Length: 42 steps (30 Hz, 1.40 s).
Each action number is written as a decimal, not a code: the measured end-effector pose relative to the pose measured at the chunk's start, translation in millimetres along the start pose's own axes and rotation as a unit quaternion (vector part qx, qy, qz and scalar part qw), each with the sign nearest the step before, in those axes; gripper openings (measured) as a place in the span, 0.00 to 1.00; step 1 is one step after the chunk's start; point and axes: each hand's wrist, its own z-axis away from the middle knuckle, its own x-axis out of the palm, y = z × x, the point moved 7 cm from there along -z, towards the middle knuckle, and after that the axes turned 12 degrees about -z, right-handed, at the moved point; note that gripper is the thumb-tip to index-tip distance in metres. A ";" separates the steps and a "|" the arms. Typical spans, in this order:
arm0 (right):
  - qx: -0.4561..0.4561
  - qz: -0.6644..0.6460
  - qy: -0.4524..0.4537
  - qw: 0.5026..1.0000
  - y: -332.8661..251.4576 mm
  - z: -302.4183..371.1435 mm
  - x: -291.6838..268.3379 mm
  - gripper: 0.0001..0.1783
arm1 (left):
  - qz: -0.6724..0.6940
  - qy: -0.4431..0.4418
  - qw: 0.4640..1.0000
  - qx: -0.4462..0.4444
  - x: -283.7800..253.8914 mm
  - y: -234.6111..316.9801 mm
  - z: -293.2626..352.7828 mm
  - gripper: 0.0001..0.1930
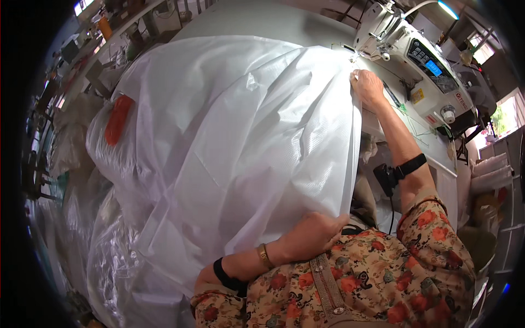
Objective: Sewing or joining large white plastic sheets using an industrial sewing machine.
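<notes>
A large sheet of white woven plastic fabric [219, 147] spreads in folds over the table and hangs down at the left. Close to my body, my left hand [317, 232] is closed on the near end of its right edge. My right hand [367, 87] pinches the same edge at the far end, just short of the sewing machine's needle area. Between both hands the edge runs fairly straight. The white sewing machine [421, 65] stands at the far right, its lamp lighting the fabric by the needle.
An orange-red patch [118, 120] shows on the fabric's left side. Clear plastic sheeting [112, 257] is heaped at the lower left. Beyond the fabric lies the grey tabletop [262, 22]. Green threads [407, 112] trail beside the machine, and white rolls [489, 169] lie at the right.
</notes>
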 end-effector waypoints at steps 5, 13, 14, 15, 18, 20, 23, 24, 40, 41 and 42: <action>0.029 0.037 -0.060 0.997 -1.3 5.2 6.8 0.13 | -0.010 -0.003 1.000 0.016 5.5 5.0 -8.0 0.11; 0.022 0.049 -0.070 0.996 -9.3 -3.2 9.5 0.10 | -0.018 0.027 0.999 0.003 -2.1 5.6 -20.9 0.06; 0.014 0.048 -0.053 0.997 -10.6 -6.3 9.6 0.08 | -0.044 0.037 0.998 -0.002 -6.8 5.3 -24.1 0.06; 0.017 0.045 -0.050 0.998 -6.7 -6.6 14.4 0.08 | -0.069 0.048 0.996 -0.008 -11.2 5.3 -26.7 0.06; -0.007 -0.014 0.092 0.996 3.3 -7.2 8.8 0.09 | -0.094 0.058 0.994 -0.012 -12.0 10.2 -29.6 0.06; 0.044 -0.052 0.076 0.995 10.3 -7.0 12.9 0.10 | -0.106 0.063 0.992 -0.019 -13.7 10.5 -27.7 0.06; 0.125 -0.086 0.051 0.987 21.4 -8.4 10.2 0.11 | -0.104 0.084 0.991 -0.016 -26.2 24.6 -28.5 0.06; 0.128 -0.087 0.052 0.987 23.2 -12.5 6.6 0.11 | -0.057 0.094 0.994 -0.024 -35.7 31.5 -33.8 0.06; 0.063 0.003 -0.033 0.997 -40.0 45.0 -7.0 0.05 | -0.219 0.063 0.974 0.008 13.1 2.3 -30.5 0.05; 0.069 0.004 -0.026 0.997 -37.3 44.4 -8.7 0.05 | -0.222 0.060 0.973 0.016 15.4 2.8 -30.6 0.05; 0.071 0.013 -0.048 0.996 -36.3 42.7 -5.9 0.05 | -0.220 0.062 0.973 0.017 15.2 2.8 -31.3 0.05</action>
